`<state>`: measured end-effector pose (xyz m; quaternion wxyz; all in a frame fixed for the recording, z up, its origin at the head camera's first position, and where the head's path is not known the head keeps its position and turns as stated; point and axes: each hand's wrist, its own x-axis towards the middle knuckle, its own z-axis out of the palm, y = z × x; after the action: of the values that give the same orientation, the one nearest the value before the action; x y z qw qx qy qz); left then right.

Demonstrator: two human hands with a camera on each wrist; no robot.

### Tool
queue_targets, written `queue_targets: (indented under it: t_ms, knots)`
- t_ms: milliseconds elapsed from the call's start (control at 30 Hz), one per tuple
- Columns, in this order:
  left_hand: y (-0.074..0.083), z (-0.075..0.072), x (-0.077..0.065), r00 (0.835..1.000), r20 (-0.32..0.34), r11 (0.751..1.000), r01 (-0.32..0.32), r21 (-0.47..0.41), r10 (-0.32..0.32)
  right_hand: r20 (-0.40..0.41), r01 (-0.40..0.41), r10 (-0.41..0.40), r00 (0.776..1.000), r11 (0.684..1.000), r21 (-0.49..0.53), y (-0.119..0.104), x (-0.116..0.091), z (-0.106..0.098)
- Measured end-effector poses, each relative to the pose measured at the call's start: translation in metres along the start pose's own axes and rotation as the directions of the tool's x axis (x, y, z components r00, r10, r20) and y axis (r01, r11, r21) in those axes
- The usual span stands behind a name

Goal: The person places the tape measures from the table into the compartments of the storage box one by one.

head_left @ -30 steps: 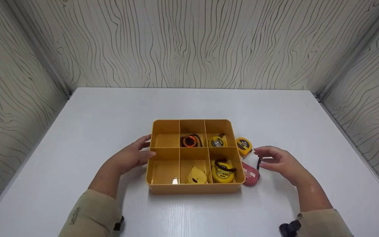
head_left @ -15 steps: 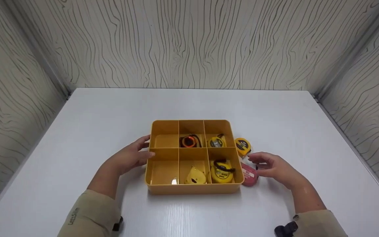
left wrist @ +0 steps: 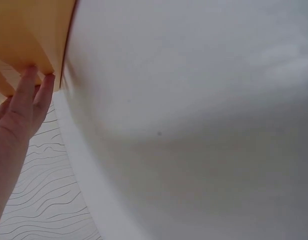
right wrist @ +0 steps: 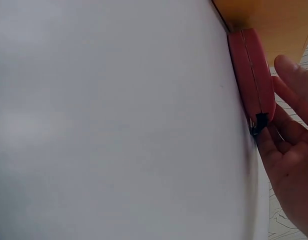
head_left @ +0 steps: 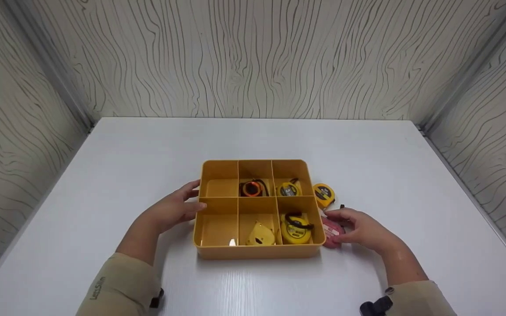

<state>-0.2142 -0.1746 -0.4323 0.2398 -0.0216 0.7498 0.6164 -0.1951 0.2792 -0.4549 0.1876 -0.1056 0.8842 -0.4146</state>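
A yellow box (head_left: 259, 252) with compartments stands on the white table. My left hand (head_left: 169, 210) holds its left side, thumb over the rim and fingers along the outer wall. To the right of the box lies a pink tape measure (head_left: 331, 230) with a black strap. My right hand (head_left: 363, 228) is at it, thumb and fingers spread about its case. In the right wrist view the pink case (right wrist: 251, 70) stands between the table and the fingers, the thumb a little apart from it. A yellow tape measure (head_left: 324, 195) lies just behind, close to the box.
In the box sit an orange-and-black tape measure (head_left: 253, 188), a yellow one with a grey label (head_left: 289, 189), a yellow one with a black strap (head_left: 296, 233) and a pale yellow pointed one (head_left: 262, 235). Wood-patterned panels (head_left: 253, 57) enclose the table's back and sides.
My right hand has come left and toward me, down to the pink tape measure. The left hand keeps its place at the box, which has barely shifted in view.
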Motion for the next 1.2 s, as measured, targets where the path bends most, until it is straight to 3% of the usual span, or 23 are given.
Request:
queue_targets:
  t_ms: [200,433,700,867,1200]
  knots:
    - [-0.0003,-0.0007,0.0009,1.000,-0.004,1.000,0.013,-0.002,-0.013,-0.018,-0.034,0.033,0.999,0.997,-0.067,0.0021,0.0001,0.0022]
    - [0.0022,0.0003,-0.0004,1.000,-0.012,1.000,0.025,-0.004,-0.025,0.010,0.035,-0.034,0.999,0.993,-0.111,0.0027,-0.0003,0.0033]
    - [0.0009,-0.0010,-0.0002,1.000,0.005,1.000,0.014,-0.021,-0.013,0.001,0.058,-0.059,0.998,0.987,-0.152,0.0001,0.0012,0.0068]
    - [0.0009,-0.0005,-0.0007,1.000,-0.002,1.000,0.016,-0.006,-0.016,-0.048,0.003,-0.010,0.999,0.989,-0.147,0.0009,0.0015,0.0082]
    - [0.0009,0.0001,-0.0002,1.000,-0.004,1.000,0.017,0.003,-0.017,-0.069,0.020,-0.025,0.997,0.997,-0.075,0.0030,0.0010,0.0027]
